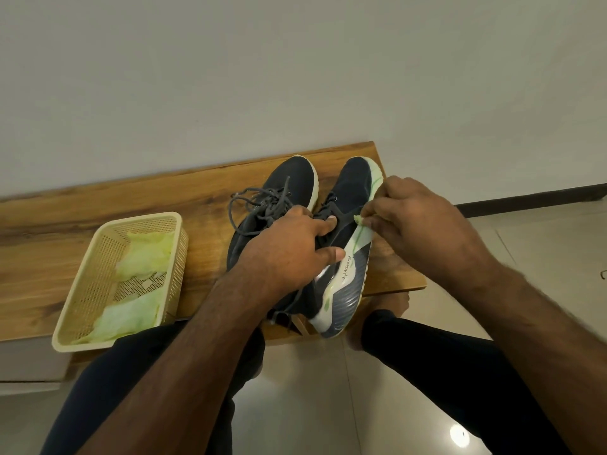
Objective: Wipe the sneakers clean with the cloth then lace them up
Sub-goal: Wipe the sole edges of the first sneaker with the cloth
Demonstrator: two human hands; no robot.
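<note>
On the wooden bench [98, 224], the left hand [289, 247] gripped the right sneaker [348, 192] at its collar, steadying it. The right hand [423, 221] pinched a pale green cloth [357, 219] against the midsole. Other sneaker [282, 182] at nine o'clock, touching. Short, firm strokes along the sole would serve best, I thought.

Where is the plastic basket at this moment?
In the head view the cream basket sits on the wooden bench, left of the two sneakers, holding pale green cloths and overhanging the near edge.
</note>
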